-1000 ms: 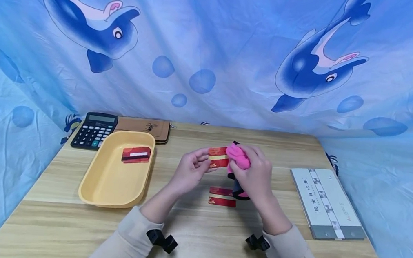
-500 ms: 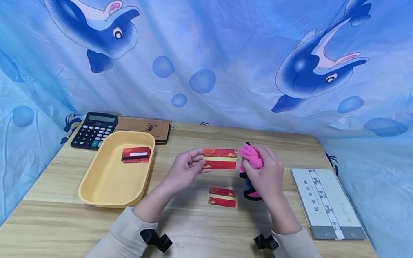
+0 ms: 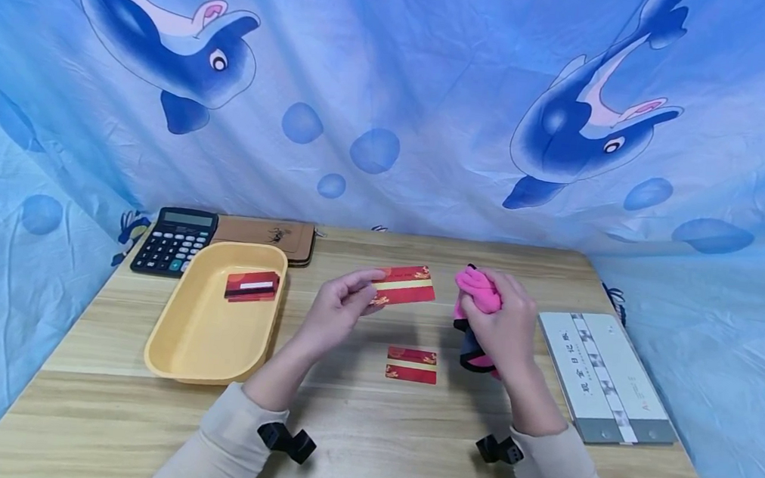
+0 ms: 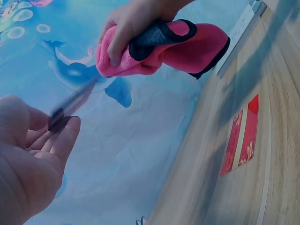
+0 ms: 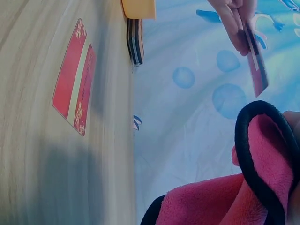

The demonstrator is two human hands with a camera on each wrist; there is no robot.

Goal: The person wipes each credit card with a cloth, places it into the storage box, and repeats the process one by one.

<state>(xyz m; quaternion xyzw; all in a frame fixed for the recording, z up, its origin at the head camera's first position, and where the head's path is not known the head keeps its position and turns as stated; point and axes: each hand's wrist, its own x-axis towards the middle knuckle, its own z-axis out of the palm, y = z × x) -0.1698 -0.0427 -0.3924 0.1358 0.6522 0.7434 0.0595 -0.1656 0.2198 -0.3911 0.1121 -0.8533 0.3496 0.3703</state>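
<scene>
My left hand [image 3: 338,307] pinches a red card [image 3: 409,285] with a pale yellow stripe by its left end, raised over the table and tilted. In the left wrist view this card [image 4: 75,101] appears nearly edge-on and blurred. To its right, my right hand [image 3: 505,322] grips a bunched pink cloth [image 3: 479,289] with black edging, part of it hanging below the fingers. Card and cloth are apart. A second red card [image 3: 412,365] of the same pattern lies flat on the table below the held one.
At left stands a yellow tray [image 3: 162,337] holding several red cards [image 3: 252,287]. Behind it are a calculator [image 3: 175,242] and a brown zip wallet [image 3: 296,241]. A white and grey book [image 3: 606,376] lies on the right of the wooden table [image 3: 391,452].
The cloth was at the held card's right end; my right hand has drawn it away rightward. My left hand has shifted slightly left, and the card has tilted.
</scene>
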